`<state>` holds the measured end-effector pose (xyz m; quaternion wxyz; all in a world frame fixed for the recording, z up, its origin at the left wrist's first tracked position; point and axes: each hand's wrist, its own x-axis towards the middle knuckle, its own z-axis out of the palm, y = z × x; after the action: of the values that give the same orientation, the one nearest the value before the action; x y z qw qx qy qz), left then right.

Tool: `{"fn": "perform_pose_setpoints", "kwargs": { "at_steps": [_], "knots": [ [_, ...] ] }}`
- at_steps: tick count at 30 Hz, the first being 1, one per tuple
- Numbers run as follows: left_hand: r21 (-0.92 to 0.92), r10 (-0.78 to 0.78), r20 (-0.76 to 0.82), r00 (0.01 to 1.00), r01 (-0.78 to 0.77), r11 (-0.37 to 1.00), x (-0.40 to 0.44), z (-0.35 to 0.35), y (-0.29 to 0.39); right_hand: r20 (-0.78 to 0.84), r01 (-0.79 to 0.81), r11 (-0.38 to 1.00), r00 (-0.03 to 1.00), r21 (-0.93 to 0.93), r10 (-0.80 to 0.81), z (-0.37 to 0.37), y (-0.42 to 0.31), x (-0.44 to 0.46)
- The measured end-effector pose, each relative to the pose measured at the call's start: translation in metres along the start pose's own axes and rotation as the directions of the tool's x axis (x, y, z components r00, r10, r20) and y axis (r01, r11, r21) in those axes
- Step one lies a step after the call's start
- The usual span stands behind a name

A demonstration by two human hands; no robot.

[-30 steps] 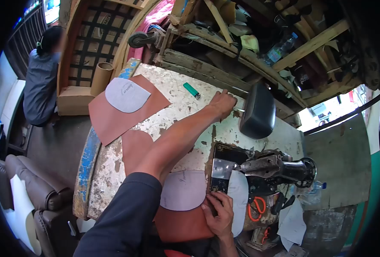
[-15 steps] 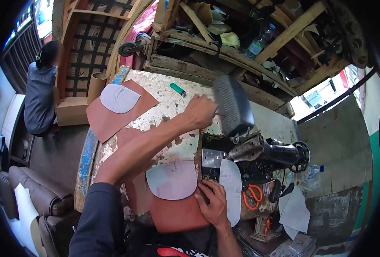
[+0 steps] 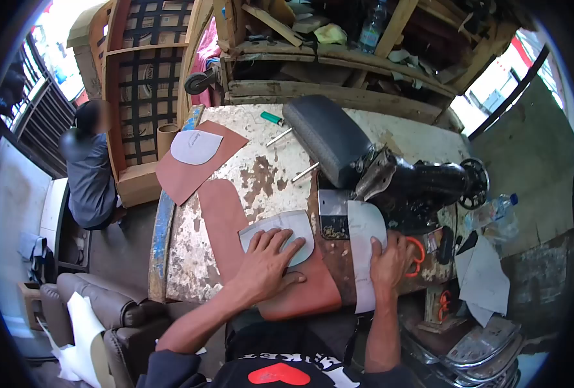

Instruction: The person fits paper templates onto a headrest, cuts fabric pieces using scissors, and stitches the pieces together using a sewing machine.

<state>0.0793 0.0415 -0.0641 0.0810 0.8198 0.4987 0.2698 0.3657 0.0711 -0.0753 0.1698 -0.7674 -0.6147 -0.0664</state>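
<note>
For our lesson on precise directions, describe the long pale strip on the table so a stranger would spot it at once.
Find the worn table, then the black sewing machine on it. On the machine's near side, by the person's right hand, lies the strip. Unlike the two broader pale pieces, which lie on brown material, it is long and narrow.

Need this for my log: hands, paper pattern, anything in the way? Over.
Left hand spread on paper pattern, brown sheet beneath. Right hand by orange scissors, grip unclear. Black cushion close by sewing machine.
</note>
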Motion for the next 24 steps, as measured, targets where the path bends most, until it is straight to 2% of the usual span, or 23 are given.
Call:
{"fn": "perform_pose_setpoints", "kwargs": {
  "at_steps": [1, 3, 6, 7, 9, 10, 11, 13, 14, 15, 17, 19, 20, 21, 22, 23, 24],
  "knots": [
    [0.003, -0.002, 0.022, 1.0, 0.002, 1.0, -0.006, 0.002, -0.003, 0.009, -0.012, 0.999, 1.0, 0.041, 0.012, 0.002, -0.001, 0.001],
    [-0.11, -0.076, 0.02, 0.997, 0.078, 0.991, -0.013, 0.014, -0.016, -0.005, -0.026, 0.996, 1.0, 0.081, 0.026, 0.001, -0.004, 0.003],
    [-0.055, -0.052, 0.076, 0.996, 0.056, 0.997, -0.008, 0.008, -0.016, -0.047, 0.057, 0.937, 0.998, 0.344, -0.044, -0.006, -0.004, 0.005],
    [-0.009, -0.019, 0.09, 0.996, 0.02, 1.0, -0.005, 0.004, -0.013, -0.056, 0.063, 0.938, 0.997, 0.342, -0.046, -0.012, -0.006, 0.004],
    [-0.007, 0.005, 0.076, 0.997, -0.005, 1.0, -0.003, -0.001, -0.007, 0.182, -0.144, 0.68, 0.983, 0.719, 0.015, -0.039, -0.017, 0.0],
    [-0.003, 0.024, 0.076, 0.997, -0.024, 1.0, -0.003, -0.002, -0.005, 0.159, -0.095, 0.598, 0.986, 0.796, -0.055, -0.053, -0.021, -0.002],
    [-0.004, 0.028, 0.083, 0.996, -0.028, 1.0, -0.003, -0.001, -0.005, 0.161, -0.101, 0.596, 0.986, 0.796, -0.048, -0.064, -0.023, -0.005],
    [0.11, 0.016, 0.131, 0.991, -0.031, 0.993, 0.0, 0.006, -0.009, 0.212, -0.175, 0.173, 0.951, 0.969, -0.226, -0.082, -0.028, -0.008],
    [0.113, 0.021, 0.133, 0.991, -0.036, 0.993, -0.001, 0.014, -0.014, 0.244, -0.241, 0.047, 0.934, 0.969, -0.261, -0.09, -0.035, -0.012],
    [0.073, 0.027, 0.131, 0.991, -0.037, 0.997, -0.001, 0.022, -0.022, 0.239, -0.236, 0.042, 0.937, 0.971, -0.255, -0.089, -0.044, -0.013],
    [0.033, 0.037, 0.126, 0.991, -0.042, 0.999, 0.003, 0.019, -0.022, 0.301, -0.211, 0.261, 0.876, 0.942, -0.376, -0.078, -0.064, -0.015],
    [-0.147, -0.049, 0.113, 0.992, 0.065, 0.987, 0.022, -0.009, -0.014, 0.416, -0.327, 0.279, 0.829, 0.903, -0.375, -0.024, -0.078, -0.023],
    [-0.238, -0.042, -0.041, 0.998, 0.032, 0.971, 0.022, 0.001, -0.031, 0.417, -0.328, 0.28, 0.829, 0.902, -0.373, -0.015, -0.083, -0.03],
    [-0.299, -0.303, 0.096, 0.948, 0.317, 0.9, 0.036, -0.008, -0.037, 0.401, -0.225, 0.46, 0.855, 0.859, -0.33, -0.008, -0.087, -0.036],
    [-0.334, -0.367, 0.084, 0.927, 0.373, 0.866, 0.048, -0.023, -0.043, 0.372, -0.121, 0.62, 0.881, 0.775, -0.293, -0.005, -0.09, -0.038],
    [-0.204, -0.396, -0.004, 0.918, 0.387, 0.899, 0.052, -0.018, -0.071, 0.37, -0.118, 0.616, 0.88, 0.779, -0.299, -0.004, -0.09, -0.038],
    [-0.083, -0.437, -0.024, 0.899, 0.434, 0.897, 0.067, -0.044, -0.069, 0.374, -0.111, 0.65, 0.884, 0.752, -0.282, -0.004, -0.089, -0.043]
  ]
}}
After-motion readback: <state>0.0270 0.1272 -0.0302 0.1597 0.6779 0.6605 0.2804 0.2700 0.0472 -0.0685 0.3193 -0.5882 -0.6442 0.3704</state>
